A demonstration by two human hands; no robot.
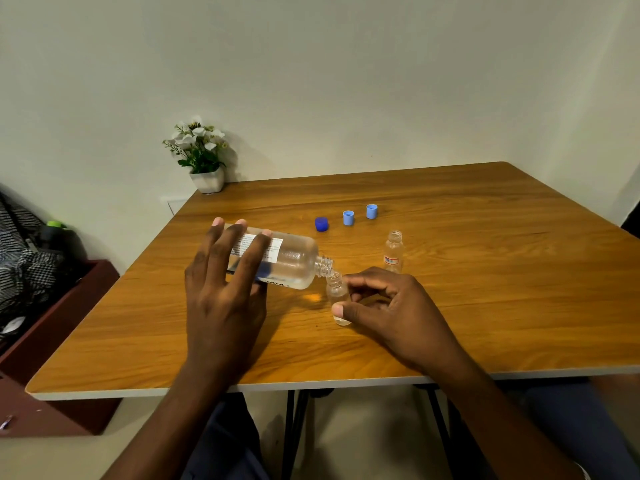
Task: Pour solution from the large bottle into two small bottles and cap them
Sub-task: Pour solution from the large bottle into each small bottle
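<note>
a wooden table [450, 323] carries a potted white flower [202, 157] at its far left corner, three blue caps mid-far, and one small clear bottle [393, 251] standing upright right of centre.

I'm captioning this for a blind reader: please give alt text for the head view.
The left hand tips a large bottle into a small bottle steadied by the right hand on a table. Behind stand another small open bottle and three blue caps.

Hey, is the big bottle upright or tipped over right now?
Tipped. The large bottle lies nearly sideways in the left hand, its open neck against the mouth of the small bottle.
</note>
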